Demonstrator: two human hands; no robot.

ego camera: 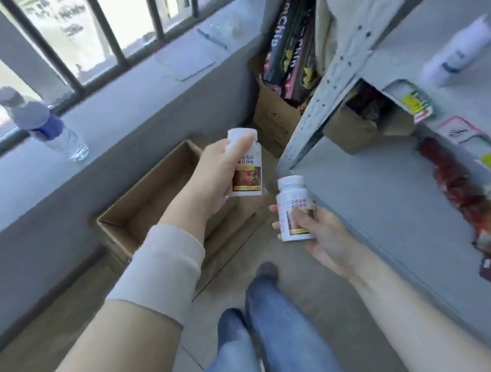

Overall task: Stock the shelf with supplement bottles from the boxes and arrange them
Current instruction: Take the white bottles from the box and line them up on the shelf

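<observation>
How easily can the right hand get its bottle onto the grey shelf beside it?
Probably yes: the right hand holds its supplement bottle right by the shelf, whose nearest stretch is bare.

I see smooth white plastic on the left bottle (246, 166) and right bottle (294, 207), with glossy labels. The box (145, 200) is matt brown cardboard, the shelf (381, 198) at right matt grey metal.

I count two hands, each gripping one bottle: my left hand (220, 170) holds the first supplement bottle (247, 173), and my right hand (323, 231) holds the second supplement bottle (293, 198). A third white bottle (461, 49) lies well beyond my right grip. One water bottle (46, 125) stands far left of my left grip. There are two cardboard boxes: an open box (145, 200) beneath my left grip and a farther box (275, 118) beyond both grips.
</observation>
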